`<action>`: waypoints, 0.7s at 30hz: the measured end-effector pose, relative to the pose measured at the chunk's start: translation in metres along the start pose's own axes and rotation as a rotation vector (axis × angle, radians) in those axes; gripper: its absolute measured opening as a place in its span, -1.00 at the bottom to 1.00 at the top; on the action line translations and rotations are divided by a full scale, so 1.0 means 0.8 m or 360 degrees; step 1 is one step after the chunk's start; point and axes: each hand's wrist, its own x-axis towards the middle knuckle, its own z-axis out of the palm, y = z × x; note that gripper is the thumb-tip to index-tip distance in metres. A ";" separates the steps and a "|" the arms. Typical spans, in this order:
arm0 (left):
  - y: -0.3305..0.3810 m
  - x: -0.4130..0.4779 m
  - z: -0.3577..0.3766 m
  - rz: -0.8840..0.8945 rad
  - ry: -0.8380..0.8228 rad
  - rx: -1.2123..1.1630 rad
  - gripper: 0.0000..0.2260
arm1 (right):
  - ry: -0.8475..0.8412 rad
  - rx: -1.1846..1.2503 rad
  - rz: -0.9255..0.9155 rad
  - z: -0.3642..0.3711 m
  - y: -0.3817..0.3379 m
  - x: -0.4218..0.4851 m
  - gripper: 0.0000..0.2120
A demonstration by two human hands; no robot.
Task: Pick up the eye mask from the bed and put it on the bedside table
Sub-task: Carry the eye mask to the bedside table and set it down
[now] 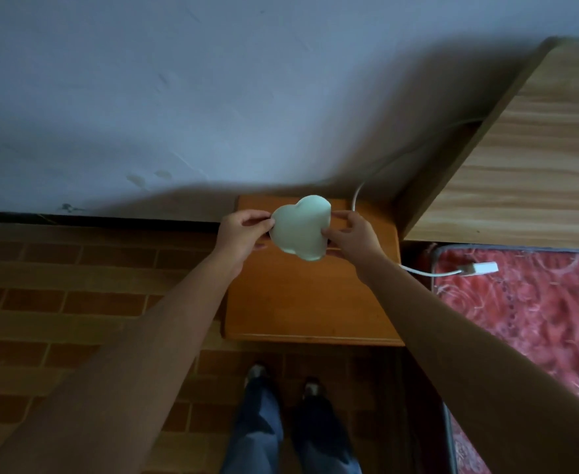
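We hold the eye mask (300,228) over the far end of the bedside table (310,299), left hand (243,229) and right hand (351,234) each pinching one end; its long axis runs between our fingers, so the coming move is straight down.

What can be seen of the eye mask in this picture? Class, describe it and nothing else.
The eye mask is pale, whitish-green, smooth and soft-looking, with a lobed, two-cup outline. No strap shows. It is held up, tilted, with its broad face toward the camera, over the back part of the wooden bedside table, apparently not yet resting on it. The left hand pinches its left edge and the right hand its right edge. A white cable runs close behind it.
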 end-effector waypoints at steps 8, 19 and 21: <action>-0.071 0.115 -0.025 -0.0082 -0.0001 0.0126 -0.80 | -0.0031 -0.0075 0.0133 0.078 0.056 0.103 -0.55; -0.183 0.216 -0.011 -0.0167 -0.0033 0.0164 -0.81 | 0.0049 -0.0249 0.0236 0.142 0.142 0.210 -0.48; -0.191 0.223 -0.009 -0.0158 0.0000 0.0191 -0.81 | 0.0095 -0.0277 0.0225 0.149 0.150 0.215 -0.48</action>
